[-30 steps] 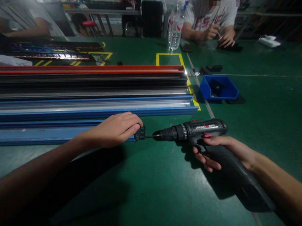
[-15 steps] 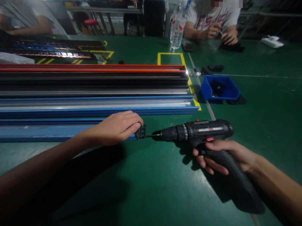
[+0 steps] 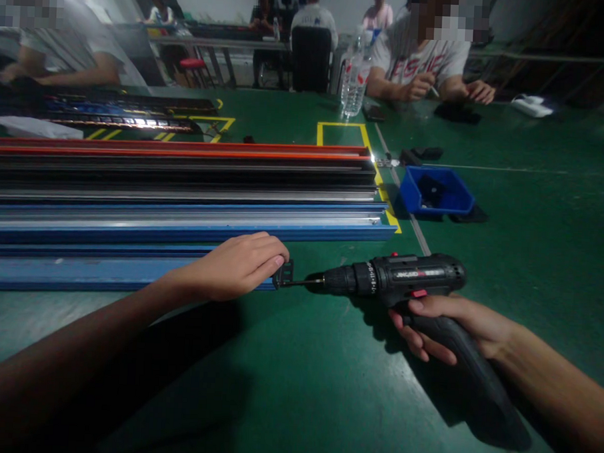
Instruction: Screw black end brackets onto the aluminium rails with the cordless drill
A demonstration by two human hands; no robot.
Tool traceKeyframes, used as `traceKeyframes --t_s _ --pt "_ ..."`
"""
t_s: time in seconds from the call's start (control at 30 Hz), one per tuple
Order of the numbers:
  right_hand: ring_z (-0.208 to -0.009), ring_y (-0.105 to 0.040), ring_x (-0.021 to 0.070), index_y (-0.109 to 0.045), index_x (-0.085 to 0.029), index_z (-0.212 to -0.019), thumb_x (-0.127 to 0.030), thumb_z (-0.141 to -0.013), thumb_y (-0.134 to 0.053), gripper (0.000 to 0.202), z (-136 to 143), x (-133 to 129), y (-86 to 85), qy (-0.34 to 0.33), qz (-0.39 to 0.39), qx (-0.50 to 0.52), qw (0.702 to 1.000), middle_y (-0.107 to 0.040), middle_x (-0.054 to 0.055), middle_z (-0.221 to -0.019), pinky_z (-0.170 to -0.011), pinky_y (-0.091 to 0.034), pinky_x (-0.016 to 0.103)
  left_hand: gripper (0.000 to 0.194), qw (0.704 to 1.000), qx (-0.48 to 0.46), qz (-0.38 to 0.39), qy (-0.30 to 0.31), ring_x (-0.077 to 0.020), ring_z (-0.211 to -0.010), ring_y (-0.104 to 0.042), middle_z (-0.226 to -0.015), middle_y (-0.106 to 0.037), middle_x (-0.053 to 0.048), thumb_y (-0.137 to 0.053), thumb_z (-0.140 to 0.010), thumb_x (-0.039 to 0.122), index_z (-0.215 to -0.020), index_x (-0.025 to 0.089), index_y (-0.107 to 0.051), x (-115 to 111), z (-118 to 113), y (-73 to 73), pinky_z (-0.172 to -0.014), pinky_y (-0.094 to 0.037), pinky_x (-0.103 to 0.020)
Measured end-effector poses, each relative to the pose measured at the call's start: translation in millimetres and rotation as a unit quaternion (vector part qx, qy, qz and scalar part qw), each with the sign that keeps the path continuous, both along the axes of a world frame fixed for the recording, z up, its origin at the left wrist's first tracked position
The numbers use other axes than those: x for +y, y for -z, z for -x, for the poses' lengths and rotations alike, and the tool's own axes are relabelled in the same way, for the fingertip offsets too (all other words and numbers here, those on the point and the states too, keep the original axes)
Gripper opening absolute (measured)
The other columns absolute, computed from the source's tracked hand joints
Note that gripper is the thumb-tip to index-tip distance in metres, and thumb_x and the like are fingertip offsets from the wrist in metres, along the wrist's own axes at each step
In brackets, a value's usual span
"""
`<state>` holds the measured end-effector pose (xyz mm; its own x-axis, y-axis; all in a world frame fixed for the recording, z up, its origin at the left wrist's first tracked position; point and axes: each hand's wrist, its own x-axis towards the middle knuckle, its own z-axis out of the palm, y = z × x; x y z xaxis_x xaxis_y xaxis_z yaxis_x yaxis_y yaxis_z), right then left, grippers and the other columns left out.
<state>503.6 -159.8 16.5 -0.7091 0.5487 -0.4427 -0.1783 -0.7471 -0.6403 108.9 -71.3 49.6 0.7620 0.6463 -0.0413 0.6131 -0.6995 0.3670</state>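
Observation:
My right hand [image 3: 438, 326] is wrapped round the grip of a black cordless drill [image 3: 404, 274], which points left. Its long thin bit [image 3: 299, 282] reaches to a small black end cap [image 3: 282, 274] at the end of the nearest blue rail [image 3: 104, 271]. The fingers of my left hand [image 3: 243, 267] are closed over that rail end, with thumb and fingertips against the black cap. Whether a screw sits at the bit's tip is too small to tell.
Behind lie more long rails: blue [image 3: 282, 232], black [image 3: 184, 171] and orange [image 3: 235, 149]. A blue bin [image 3: 436, 202] with dark parts stands at the right. Two plastic bottles [image 3: 353, 82] stand further back. Across the green table a person's hands [image 3: 418, 88] hold something small.
The camera view has tilted up slightly, so everything sits lower. My hands, drill and cap keep nearly the same arrangement. The co-worker's hands across the table have moved apart.

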Motion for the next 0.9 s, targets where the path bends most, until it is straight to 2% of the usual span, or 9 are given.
traceKeyframes --t_s 0.4,0.9 --pt "-0.048 -0.062 0.0053 -0.077 -0.009 -0.105 -0.04 -0.103 -0.07 0.032 -1.6 -0.2 3.4 -0.008 -0.018 0.007 1.0 -0.071 0.002 -0.078 -0.065 -0.058 0.021 0.045 1.0 -0.005 0.003 -0.001 -0.0247 -0.108 -0.066 -0.116 -0.074 -0.009 -0.031 -0.112 0.039 -0.115 0.019 -0.071 0.1 1.5 1.7 -0.099 -0.049 -0.04" --pt "-0.047 -0.062 0.0063 -0.078 -0.008 -0.102 -0.037 -0.101 -0.073 0.029 -0.3 -1.1 -0.9 0.005 -0.012 -0.004 1.0 -0.072 0.002 -0.074 -0.064 -0.057 0.023 0.044 1.0 0.0 0.012 -0.005 -0.0248 -0.109 -0.065 -0.117 -0.073 -0.008 -0.031 -0.113 0.039 -0.116 0.019 -0.07 0.1 1.1 2.3 -0.099 -0.047 -0.04"
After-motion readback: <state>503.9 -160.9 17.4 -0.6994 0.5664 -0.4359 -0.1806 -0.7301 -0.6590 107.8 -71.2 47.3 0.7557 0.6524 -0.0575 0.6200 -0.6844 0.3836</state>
